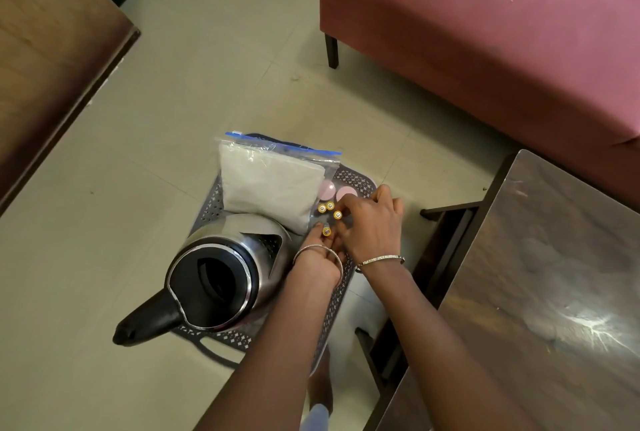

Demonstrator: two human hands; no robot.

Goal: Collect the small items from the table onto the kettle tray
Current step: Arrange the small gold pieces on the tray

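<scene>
A grey perforated tray [360, 181] lies on the floor. On it stand a steel kettle [221, 274] with a black lid and handle, a zip bag of white powder [270, 188], two pink round items [346, 193] and several small yellow batteries [325, 207] standing upright. My left hand [320, 254] holds one yellow battery [326, 231] at its fingertips over the tray. My right hand [372, 226] reaches in from the right, its fingertips on another upright battery [337, 214].
A glossy dark wooden table [554, 274] stands at the right, with a lower shelf beside the tray. A maroon upholstered sofa [485, 32] fills the upper right. A brown wooden surface [45, 49] is at the left. Beige floor tiles surround the tray.
</scene>
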